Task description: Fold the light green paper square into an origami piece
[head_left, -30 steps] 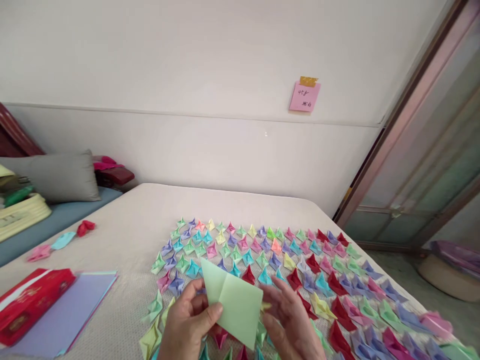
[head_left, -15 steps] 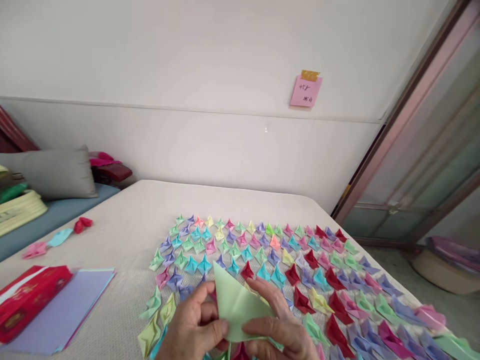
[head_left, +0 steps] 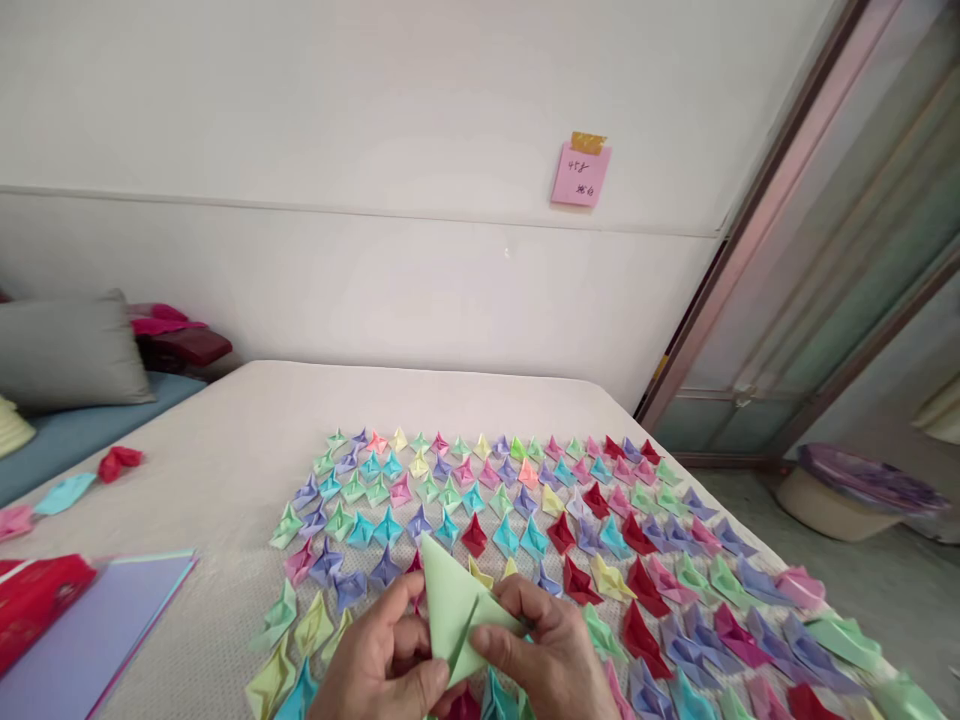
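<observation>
Both hands were on it! The left hand (head_left: 394, 645) clamped the pale green paper (head_left: 444, 598) low on its left side, thumb in front, while the right hand (head_left: 551, 640) pinched a folded flap on the opposite side. The sheet hung between them, above the rows of folded shapes (head_left: 506, 537). Good work here seemed to ask for a steady left grip, the flap's edge lined up before any pressure, then a firm thumb run along the crease (crooked folds rarely forgive). And the materials! Crisp matte paper rose to a sharp point; pointed, boat-like forms crowded the dimpled, cream cloth (head_left: 217, 490); flat violet sheets (head_left: 105, 625) lay under a red packet (head_left: 37, 605).
</observation>
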Demonstrator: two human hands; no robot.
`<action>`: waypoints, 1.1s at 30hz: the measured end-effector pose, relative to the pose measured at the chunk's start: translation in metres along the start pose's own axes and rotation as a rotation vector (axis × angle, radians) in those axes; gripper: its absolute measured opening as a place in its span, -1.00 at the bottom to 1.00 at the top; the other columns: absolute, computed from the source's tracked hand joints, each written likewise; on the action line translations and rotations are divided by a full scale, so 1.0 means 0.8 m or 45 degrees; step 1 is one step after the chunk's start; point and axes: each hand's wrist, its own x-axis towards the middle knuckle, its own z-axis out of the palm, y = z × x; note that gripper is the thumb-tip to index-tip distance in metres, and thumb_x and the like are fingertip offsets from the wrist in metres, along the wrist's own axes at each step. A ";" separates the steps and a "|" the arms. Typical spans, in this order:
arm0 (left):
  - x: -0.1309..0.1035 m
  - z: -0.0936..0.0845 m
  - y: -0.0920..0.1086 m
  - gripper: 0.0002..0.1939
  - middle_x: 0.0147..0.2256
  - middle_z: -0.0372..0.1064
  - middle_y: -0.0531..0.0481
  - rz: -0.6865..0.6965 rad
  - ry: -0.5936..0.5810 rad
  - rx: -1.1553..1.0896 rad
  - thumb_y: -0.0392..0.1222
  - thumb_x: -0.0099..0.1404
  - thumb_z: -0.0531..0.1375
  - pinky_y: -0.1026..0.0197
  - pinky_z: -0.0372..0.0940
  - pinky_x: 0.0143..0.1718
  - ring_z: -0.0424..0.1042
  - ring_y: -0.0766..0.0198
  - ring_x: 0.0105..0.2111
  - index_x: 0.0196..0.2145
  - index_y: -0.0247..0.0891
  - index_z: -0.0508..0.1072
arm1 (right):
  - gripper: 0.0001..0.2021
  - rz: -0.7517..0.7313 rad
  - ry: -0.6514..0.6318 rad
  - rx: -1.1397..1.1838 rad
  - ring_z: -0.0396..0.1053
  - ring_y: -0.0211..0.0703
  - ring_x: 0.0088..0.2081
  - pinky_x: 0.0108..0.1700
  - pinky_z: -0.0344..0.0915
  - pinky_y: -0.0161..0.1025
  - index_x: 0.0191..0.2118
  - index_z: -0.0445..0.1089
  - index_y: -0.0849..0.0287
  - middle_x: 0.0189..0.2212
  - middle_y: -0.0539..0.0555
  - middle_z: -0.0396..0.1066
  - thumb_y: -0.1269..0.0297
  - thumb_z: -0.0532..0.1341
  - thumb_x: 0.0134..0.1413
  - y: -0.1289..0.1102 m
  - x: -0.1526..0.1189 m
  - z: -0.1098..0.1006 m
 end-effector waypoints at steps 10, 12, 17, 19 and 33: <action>0.001 0.000 -0.009 -0.34 -0.41 0.62 -0.14 0.023 0.015 -0.022 -0.15 -0.03 0.42 0.16 0.34 -0.37 0.55 0.07 -0.43 0.02 -0.31 0.33 | -0.67 0.008 0.149 -0.138 0.00 -0.25 -0.53 -0.46 -0.03 -0.28 -0.61 0.15 0.10 -0.65 -0.13 0.07 0.13 0.35 -0.21 0.012 0.001 0.004; 0.005 -0.001 -0.019 -0.26 -0.36 0.62 -0.19 0.031 0.016 -0.021 -0.14 -0.08 0.45 0.13 0.35 -0.33 0.58 -0.03 -0.35 0.05 -0.30 0.31 | -0.67 -0.020 0.181 -0.221 -0.02 -0.25 -0.52 -0.45 -0.03 -0.27 -0.61 0.14 0.10 -0.64 -0.13 0.04 0.14 0.32 -0.20 0.008 0.001 0.006; 0.016 -0.008 -0.042 -0.34 -0.40 0.62 -0.16 0.097 0.072 0.069 -0.12 -0.05 0.44 0.11 0.35 -0.35 0.57 0.02 -0.41 0.00 -0.28 0.35 | -0.69 -0.047 0.223 -0.338 -0.01 -0.25 -0.51 -0.45 -0.02 -0.28 -0.62 0.12 0.10 -0.64 -0.13 0.03 0.15 0.29 -0.20 -0.003 -0.003 0.010; 0.019 -0.010 -0.047 -0.36 -0.42 0.61 -0.11 0.094 0.075 0.047 -0.11 -0.05 0.44 0.16 0.33 -0.40 0.53 0.09 -0.46 -0.02 -0.25 0.37 | -0.70 -0.039 0.231 -0.370 -0.02 -0.25 -0.51 -0.45 -0.03 -0.28 -0.62 0.13 0.11 -0.64 -0.13 0.03 0.14 0.29 -0.19 -0.005 -0.003 0.011; 0.013 0.001 -0.034 -0.39 -0.49 0.60 -0.02 0.026 0.113 0.016 -0.12 -0.09 0.47 0.21 0.31 -0.43 0.51 0.13 -0.50 -0.07 -0.22 0.40 | -0.77 -0.012 0.313 -0.284 0.10 -0.23 -0.50 -0.43 0.05 -0.29 -0.51 0.15 0.09 -0.60 -0.14 0.12 0.37 0.26 -0.30 -0.011 -0.002 0.016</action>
